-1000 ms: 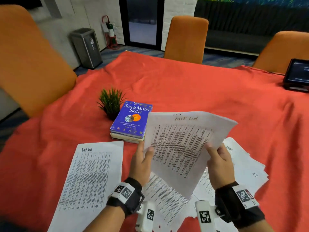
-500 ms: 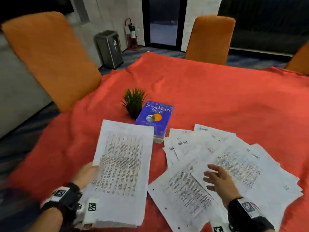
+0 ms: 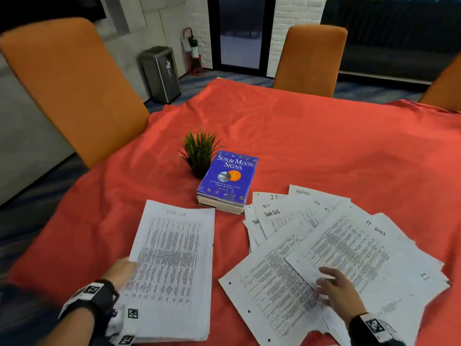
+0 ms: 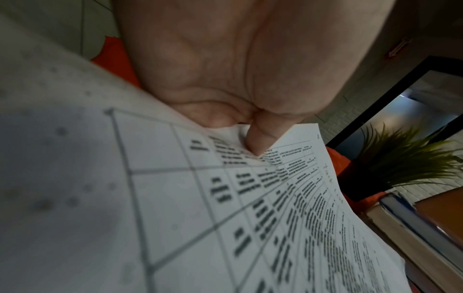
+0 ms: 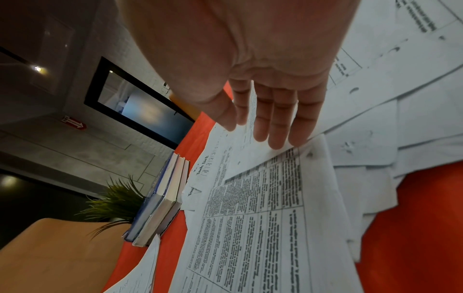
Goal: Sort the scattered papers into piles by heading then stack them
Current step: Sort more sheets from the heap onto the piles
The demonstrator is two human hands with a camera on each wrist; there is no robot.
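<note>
Paper's thin and floppy, so I take sheets by an edge. My left hand (image 3: 121, 272) pinches the Task List pile (image 3: 172, 268) at its left edge, thumb on top. My right hand (image 3: 336, 290) hangs flat with fingers loose over the scattered papers (image 3: 349, 245) on the worktop (image 3: 324, 146), holding nothing.

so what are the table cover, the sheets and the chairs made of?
Table cover: red woven cloth, matte; it creases and drapes.
Sheets: thin white printer paper; the edge buckles under the left hand.
Chairs: orange upholstery, probably fabric; soft, dull nap.
</note>
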